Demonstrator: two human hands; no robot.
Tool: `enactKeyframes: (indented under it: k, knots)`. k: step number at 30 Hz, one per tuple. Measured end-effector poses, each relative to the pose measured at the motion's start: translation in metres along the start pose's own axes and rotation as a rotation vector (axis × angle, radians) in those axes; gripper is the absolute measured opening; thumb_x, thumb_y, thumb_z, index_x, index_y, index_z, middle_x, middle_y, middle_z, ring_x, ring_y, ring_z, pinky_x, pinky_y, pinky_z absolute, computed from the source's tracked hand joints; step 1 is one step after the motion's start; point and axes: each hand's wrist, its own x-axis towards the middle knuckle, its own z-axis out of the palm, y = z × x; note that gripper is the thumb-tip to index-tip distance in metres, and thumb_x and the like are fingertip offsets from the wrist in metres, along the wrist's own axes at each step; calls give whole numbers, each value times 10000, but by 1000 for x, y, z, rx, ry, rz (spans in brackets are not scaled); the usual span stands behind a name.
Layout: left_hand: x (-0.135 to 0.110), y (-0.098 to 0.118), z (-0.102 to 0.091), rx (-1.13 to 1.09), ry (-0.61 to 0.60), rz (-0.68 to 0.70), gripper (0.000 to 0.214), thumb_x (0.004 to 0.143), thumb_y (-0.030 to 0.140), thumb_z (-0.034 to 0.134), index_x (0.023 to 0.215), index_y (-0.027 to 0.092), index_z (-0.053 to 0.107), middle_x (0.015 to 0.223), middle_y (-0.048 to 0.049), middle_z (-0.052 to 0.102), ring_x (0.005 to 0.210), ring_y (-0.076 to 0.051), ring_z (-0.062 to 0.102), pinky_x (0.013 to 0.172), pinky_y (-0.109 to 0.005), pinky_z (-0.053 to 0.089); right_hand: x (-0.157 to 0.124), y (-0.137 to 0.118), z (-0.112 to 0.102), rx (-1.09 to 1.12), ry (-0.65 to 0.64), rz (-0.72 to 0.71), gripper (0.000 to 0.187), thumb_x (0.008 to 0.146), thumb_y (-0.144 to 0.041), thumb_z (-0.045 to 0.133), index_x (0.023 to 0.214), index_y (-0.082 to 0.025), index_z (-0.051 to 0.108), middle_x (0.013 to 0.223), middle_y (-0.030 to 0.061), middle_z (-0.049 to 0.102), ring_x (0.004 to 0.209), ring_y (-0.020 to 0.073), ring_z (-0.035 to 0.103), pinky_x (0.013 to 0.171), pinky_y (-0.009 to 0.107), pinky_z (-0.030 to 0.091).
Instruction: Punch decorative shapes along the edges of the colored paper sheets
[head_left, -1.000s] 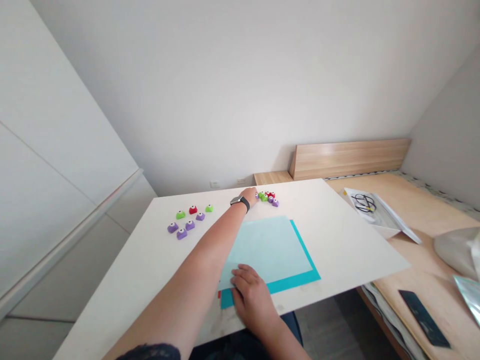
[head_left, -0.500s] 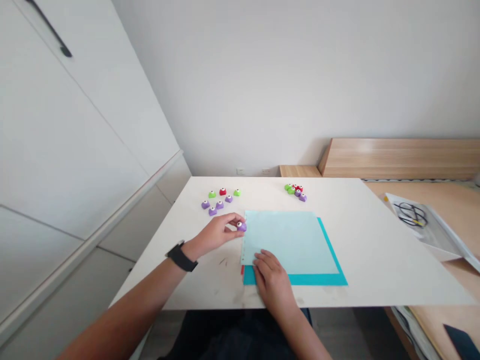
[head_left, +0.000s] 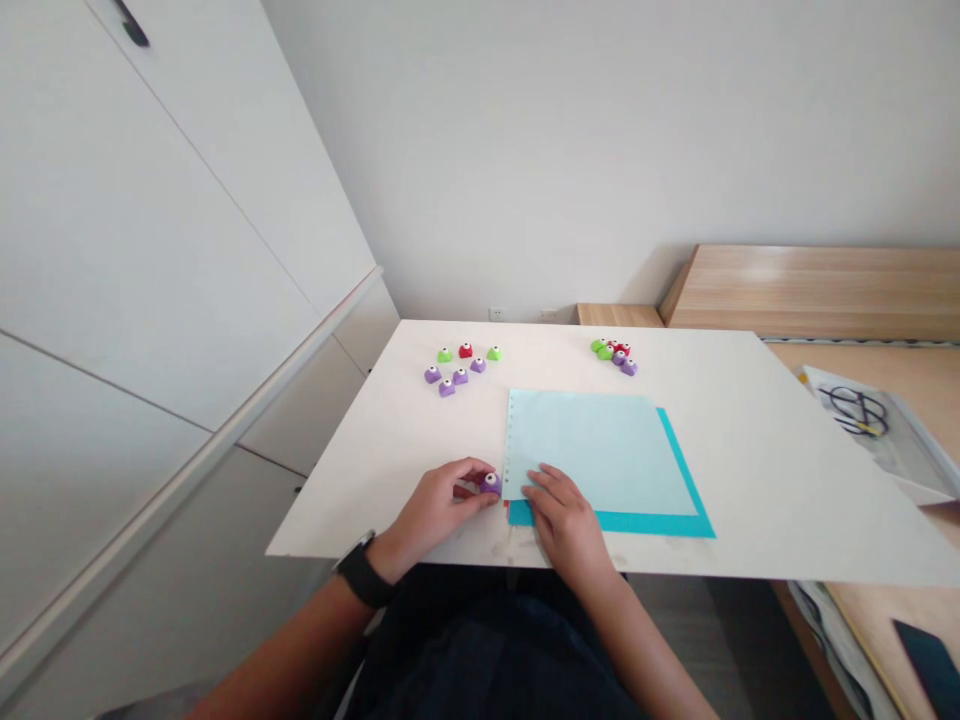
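On my view, the left hand is pinched closed around a purple craft punch — the right hand lies open on a pale blue sheet over a teal sheet.

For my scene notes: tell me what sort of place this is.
Probably a room in a home used for crafts: white built-in cupboards, a light wood panel, and a white board holding paper sheets.

Pinched in the fingers of the left hand, a small purple piece with a white-ringed dark dot on top, just beside the perforated edge of a pale blue sheet. Beneath that sheet, flat and slightly offset, a larger teal sheet, showing along two sides. Spread across both near edges, the right hand.
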Motion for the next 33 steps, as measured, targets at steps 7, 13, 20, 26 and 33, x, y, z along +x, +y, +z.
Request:
enactKeyframes:
  k: [7, 13, 20, 26, 33]
  knots:
    - [0, 1, -2, -38, -29, -12, 276, 825, 399, 735, 1066, 269, 702, 1070, -36, 743, 977, -236, 710, 849, -366, 602, -3, 2, 1, -1, -12, -26, 400, 900, -28, 518, 1216, -194, 698, 1280, 120, 666, 1322, 281, 532, 1084, 504, 510]
    - [1, 8, -4, -32, -39, -22, 267, 836, 402, 719, 1062, 262, 700, 1066, -41, 740, 971, -232, 707, 824, -349, 603, -4, 2, 2, -14, -15, -30, 407, 896, -30, 518, 1217, -200, 698, 1282, 116, 665, 1314, 281, 536, 1080, 501, 510]
    - [2, 9, -4, 64, -34, 5, 258, 839, 403, 716, 1059, 269, 702, 1064, -37, 733, 954, -227, 693, 764, -316, 587, -3, 0, 0, -25, -29, -21, 400, 889, -23, 529, 1218, -180, 693, 1280, 124, 662, 1302, 286, 535, 1088, 493, 502]
    - [2, 13, -5, 87, -62, 20, 290, 844, 415, 717, 1070, 234, 705, 1031, -42, 739, 908, -210, 688, 730, -287, 558, -5, 1, 2, -21, -20, -36, 397, 879, -13, 543, 1217, -165, 685, 1284, 121, 657, 1298, 281, 533, 1088, 481, 502]
    - [6, 11, -6, -12, -123, -14, 327, 848, 410, 723, 1114, 220, 703, 1040, -54, 745, 929, -216, 700, 776, -307, 579, -5, 1, 2, -35, -30, -34, 396, 879, -11, 546, 1218, -161, 686, 1282, 121, 659, 1287, 282, 539, 1082, 465, 509]
